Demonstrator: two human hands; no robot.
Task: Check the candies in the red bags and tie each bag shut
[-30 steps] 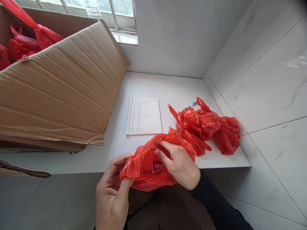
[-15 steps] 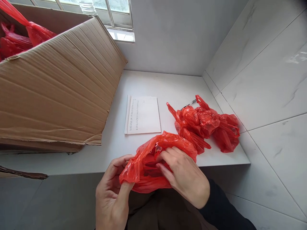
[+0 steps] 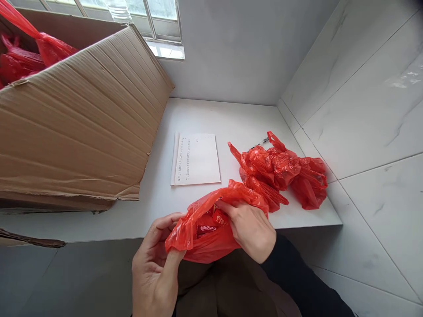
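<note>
A red plastic bag (image 3: 211, 251) sits with its mouth wide at the counter's front edge. My left hand (image 3: 157, 264) is closed on its left rim, thumb outside and fingers behind. My right hand (image 3: 249, 226) reaches into the mouth from the right; one finger lies along the far inner side, and the rest are hidden. Inside the bag I see a dark red packet (image 3: 207, 229) with white lettering and a brighter red wrapper (image 3: 219, 217) close to the right fingers.
A large cardboard box (image 3: 82, 127) holding red bags stands at the left. On the white counter (image 3: 224, 116) lie a notebook (image 3: 201, 160) with handwritten columns, a pen (image 3: 260, 143) and several crumpled red bags (image 3: 280, 171). A tiled wall (image 3: 373, 132) bounds the right side.
My right hand has shifted within the bag, and its wrist has drawn slightly up and left. The lettered packet and wrapper now show. My left hand keeps its hold.
</note>
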